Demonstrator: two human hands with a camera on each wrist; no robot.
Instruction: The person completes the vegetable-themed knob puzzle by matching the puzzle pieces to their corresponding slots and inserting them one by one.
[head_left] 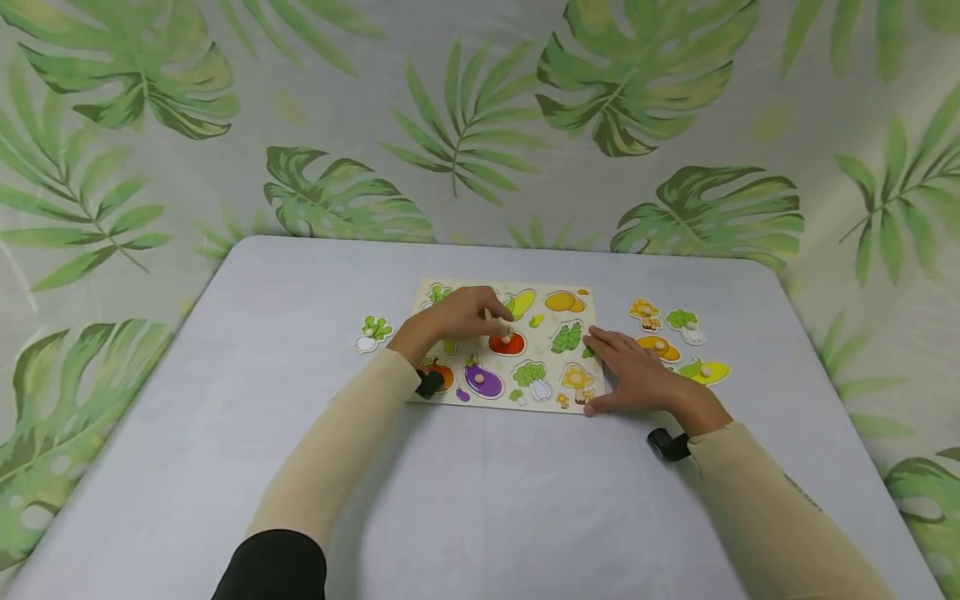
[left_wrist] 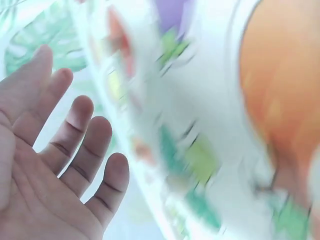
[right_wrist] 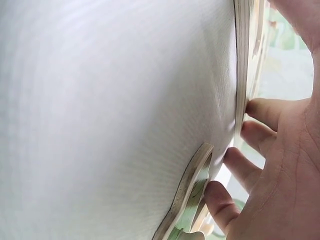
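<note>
A wooden vegetable puzzle board (head_left: 465,292) lies on the table. My left hand (head_left: 465,312) hovers over its upper middle, fingertips just above the tomato piece (head_left: 508,343). In the left wrist view that hand (left_wrist: 55,150) shows loosely bent, spread fingers holding nothing. The eggplant piece (head_left: 483,382) sits below it with a knob, and the pumpkin (head_left: 442,377) is partly covered by the wrist camera. My right hand (head_left: 637,371) rests at the board's right side; its fingertips (right_wrist: 255,107) touch the board's edge (right_wrist: 241,65) in the right wrist view.
Loose pieces lie right of the board: a mushroom (head_left: 645,313), a leafy green vegetable (head_left: 686,325), an orange-yellow piece (head_left: 660,348) and a corn (head_left: 707,372) partly behind the right hand. A white radish piece (head_left: 372,333) lies on the left. A leaf-patterned cloth (head_left: 480,208) hangs behind the table.
</note>
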